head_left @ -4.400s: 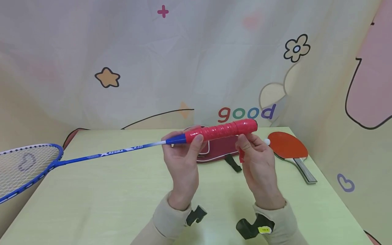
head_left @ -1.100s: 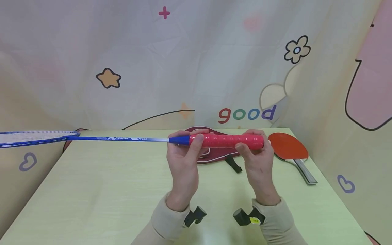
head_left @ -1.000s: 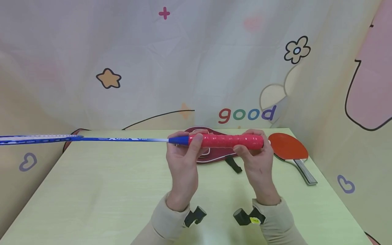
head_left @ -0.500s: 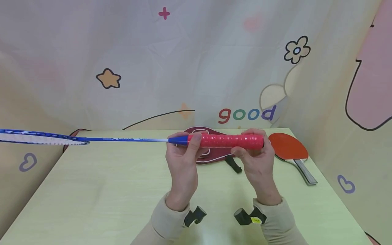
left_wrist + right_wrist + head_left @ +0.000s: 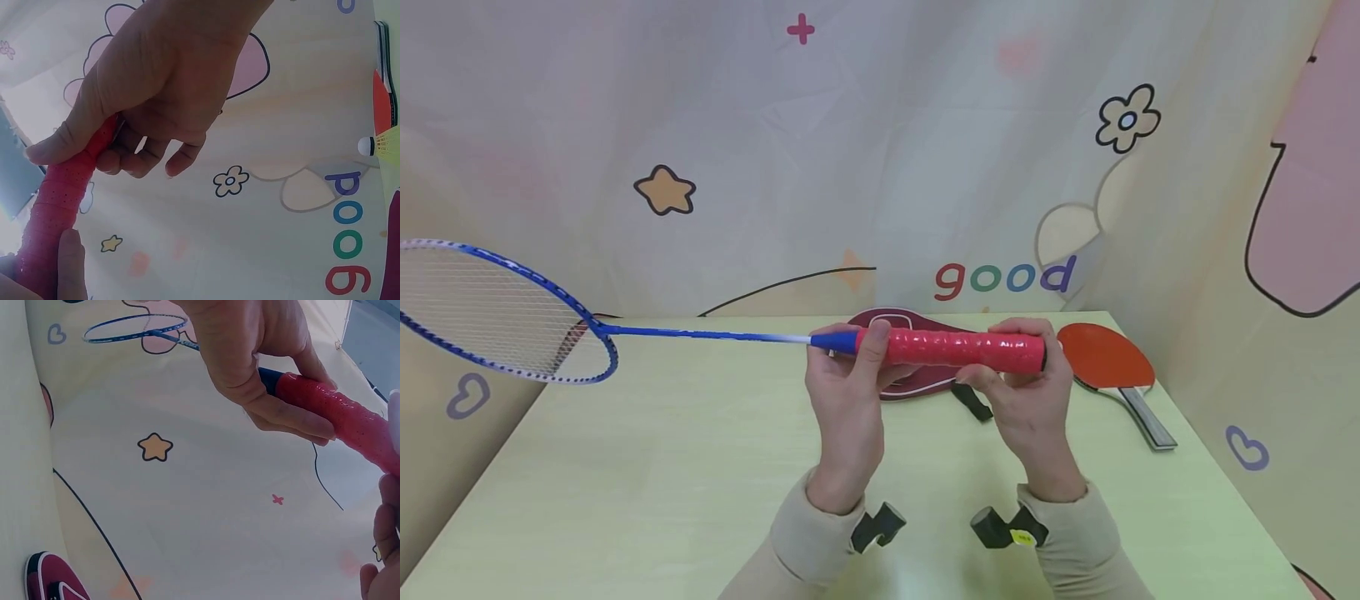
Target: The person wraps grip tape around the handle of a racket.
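A blue and white badminton racket (image 5: 707, 334) is held level above the table, its strung head at the far left. Red, ribbed grip wrap covers its handle (image 5: 955, 348). My left hand (image 5: 850, 417) pinches the handle beside the blue cone, thumb in front. At the butt end, my right hand (image 5: 1033, 400) curls its fingers behind the handle, its thumb below. The left wrist view shows the right hand (image 5: 169, 75) around the red handle end. In the right wrist view, the left hand (image 5: 256, 356) pinches near the cone, with right fingers (image 5: 387, 512) at the edge.
Behind the hands lies a maroon racket cover (image 5: 925, 382) with a black strap (image 5: 972, 402). A red table tennis bat (image 5: 1105, 358) lies at the table's right. The left wrist view shows a yellow shuttlecock (image 5: 382, 144). A patterned curtain (image 5: 880, 150) stands behind the table.
The racket has rolled about its shaft; its head, edge-on a second ago, now shows its strings. Earlier my right hand pinched a loose red strip below the handle; now it holds the butt.
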The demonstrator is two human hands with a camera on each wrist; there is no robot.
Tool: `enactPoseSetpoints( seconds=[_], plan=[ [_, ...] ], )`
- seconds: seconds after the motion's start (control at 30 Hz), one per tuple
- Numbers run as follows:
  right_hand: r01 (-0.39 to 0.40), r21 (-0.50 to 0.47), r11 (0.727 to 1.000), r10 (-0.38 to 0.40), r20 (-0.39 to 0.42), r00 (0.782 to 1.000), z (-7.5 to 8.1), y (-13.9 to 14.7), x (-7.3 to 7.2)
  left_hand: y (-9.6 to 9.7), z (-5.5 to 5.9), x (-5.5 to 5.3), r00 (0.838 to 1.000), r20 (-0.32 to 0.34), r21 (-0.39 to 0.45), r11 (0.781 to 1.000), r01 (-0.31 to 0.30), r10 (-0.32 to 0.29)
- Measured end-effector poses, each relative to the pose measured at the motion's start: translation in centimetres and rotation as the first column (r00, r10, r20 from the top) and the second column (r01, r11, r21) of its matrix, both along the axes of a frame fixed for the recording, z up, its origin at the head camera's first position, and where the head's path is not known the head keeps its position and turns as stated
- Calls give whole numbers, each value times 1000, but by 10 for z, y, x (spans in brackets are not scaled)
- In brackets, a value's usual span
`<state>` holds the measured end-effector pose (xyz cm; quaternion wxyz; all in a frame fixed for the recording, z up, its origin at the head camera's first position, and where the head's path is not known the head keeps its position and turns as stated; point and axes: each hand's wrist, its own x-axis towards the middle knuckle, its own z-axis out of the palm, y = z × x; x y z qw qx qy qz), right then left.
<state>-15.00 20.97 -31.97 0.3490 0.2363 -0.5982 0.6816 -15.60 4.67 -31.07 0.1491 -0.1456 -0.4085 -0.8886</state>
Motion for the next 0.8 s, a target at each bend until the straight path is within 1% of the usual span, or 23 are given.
enactPoseSetpoints(
  seconds=[0.07, 0.17, 0.3, 0.4, 0.57, 0.67, 0.8],
  plan=[
    [10, 2, 1000, -10, 10, 1000, 0, 1, 0, 0, 0, 0, 1000, 0, -2, 1000, 1, -1],
    [20, 8, 1000, -21, 46, 999, 1, 1, 0, 0, 0, 0, 1000, -3, -2, 1000, 4, -4],
    [6, 28, 1000, -9, 90, 996, 3, 3, 1, 0, 1, -1, 1000, -2, 2, 1000, 2, -2],
    [-5, 53, 999, -1, 120, 993, 4, 3, 3, 0, 1, -2, 1000, 13, 0, 1000, -9, 9],
    [-4, 72, 997, -5, 124, 992, 7, 2, 7, -1, 1, -2, 999, 35, 2, 1000, -15, 15],
    [-2, 74, 997, -7, 120, 993, 7, 2, 8, -1, 1, -2, 1000, 29, 7, 1000, -8, 8],
    [17, 94, 995, -31, 150, 988, 8, 3, 6, -1, 1, -4, 1000, 23, -5, 1000, 3, -3]
  ],
)
